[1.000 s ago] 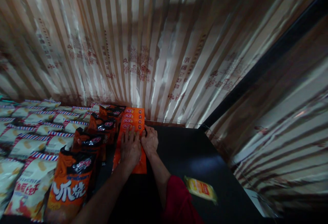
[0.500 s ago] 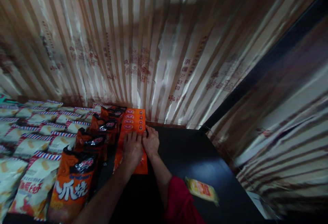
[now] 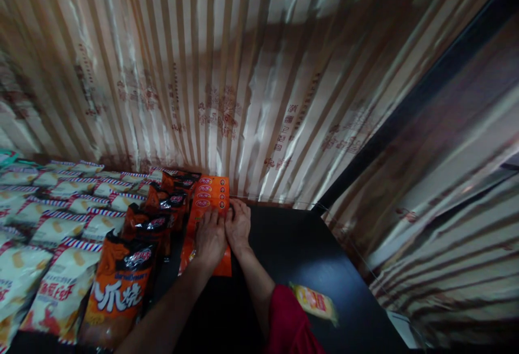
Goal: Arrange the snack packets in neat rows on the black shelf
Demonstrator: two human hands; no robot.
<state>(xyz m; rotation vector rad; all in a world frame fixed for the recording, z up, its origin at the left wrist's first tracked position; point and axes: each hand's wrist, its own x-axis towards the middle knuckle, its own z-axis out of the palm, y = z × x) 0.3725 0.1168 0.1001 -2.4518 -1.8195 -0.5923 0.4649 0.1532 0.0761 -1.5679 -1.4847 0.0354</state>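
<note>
Several flat orange snack packets [image 3: 212,194] lie overlapping in a row on the dark table, their printed top ends staggered toward the back. My left hand [image 3: 211,236] rests palm down on them, fingers close together and bent over the packets. Along their right edge, my right hand [image 3: 238,225] is closed with its fingers curled at the packets, thumb side touching the left hand. What lies under both palms is hidden. Just left stands a row of orange and black snack bags [image 3: 121,292], puffed and leaning back.
White snack bags [image 3: 60,292] with striped tops fill the left in several rows. A small yellow packet [image 3: 314,302] lies on the black tabletop [image 3: 295,240] at right. Behind hangs a striped printed sheet [image 3: 259,100], with a dark slanted post [image 3: 389,111] at right.
Both hands stay at the orange packets with almost the same pose. The view has shifted slightly, so the bags at left appear a little further right and the yellow packet a little further left.
</note>
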